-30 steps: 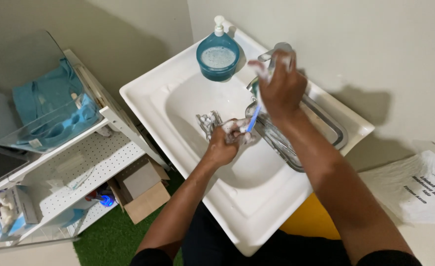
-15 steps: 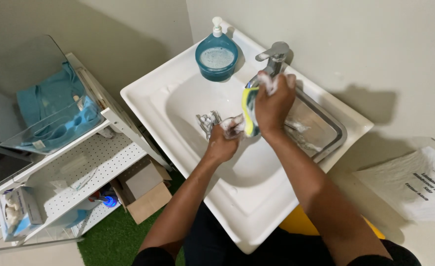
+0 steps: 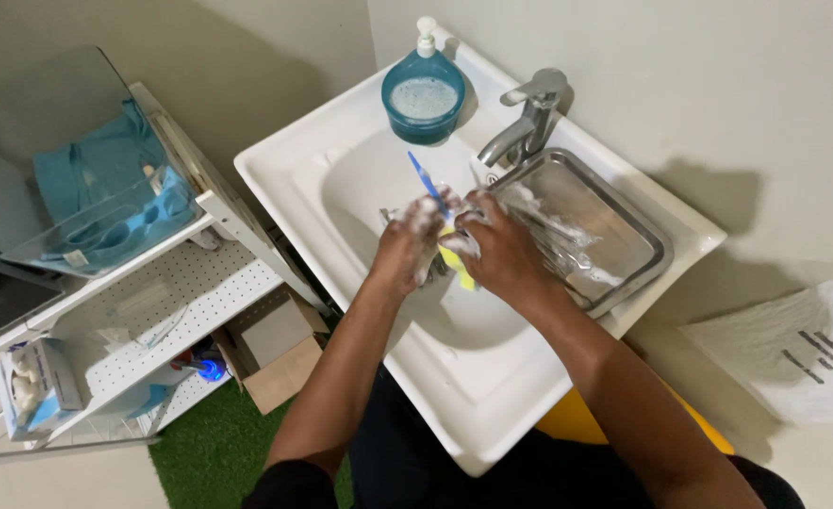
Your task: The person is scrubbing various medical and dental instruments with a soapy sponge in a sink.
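Standing at the sink (image 3: 492, 377), the person has both hands together over the basin, just in front of the tap (image 3: 529, 118). The left hand (image 3: 407, 247) is covered in suds, its fingers curled shut around a small metal item (image 3: 390, 217) that barely shows; what kind of item, I cannot tell. The right hand (image 3: 496, 250) is closed on a yellow sponge (image 3: 456, 264), which pokes out below the fingers and presses against the left hand. A thin blue handle (image 3: 424, 177) sticks up between the two hands, pointing away from the tap toward the soap bottle (image 3: 423, 90); which hand grips it is hidden by foam. Right of the tap, a steel tray (image 3: 624, 240) sits on the sink's rim, with soapy metal tools (image 3: 567, 240) lying in it, touching the right hand's knuckles. Left of the tap stands the blue soap bottle, against the wall. Further left of the tap is a white shelf (image 3: 190, 292).
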